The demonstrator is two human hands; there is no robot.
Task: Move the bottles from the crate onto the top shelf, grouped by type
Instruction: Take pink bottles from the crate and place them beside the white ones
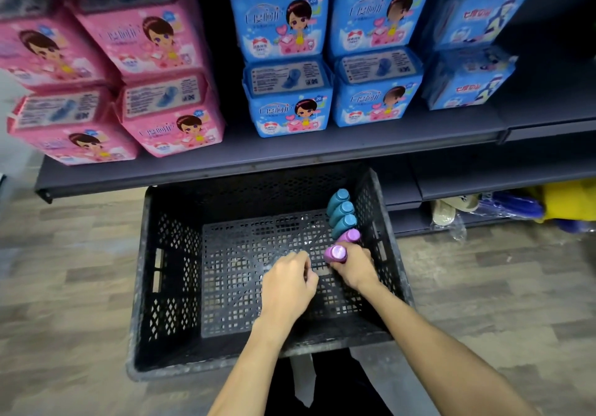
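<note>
my right hand [354,269] clamped the purple plastic bottle [336,253] by the black perforated crate's [167,254] right wall; left hand [287,282] hung empty, loosely curled. vertical lift advised.

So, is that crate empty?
Not empty. Three teal bottles and two purple bottles sit along the right wall of the crate; the right hand grips one.

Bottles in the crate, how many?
5: three teal bottles along the crate's right wall, a loose purple bottle nearer, a held purple bottle in the right hand. None apparently hidden.

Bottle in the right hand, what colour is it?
Purple; the bottle shows best in the head view.
</note>
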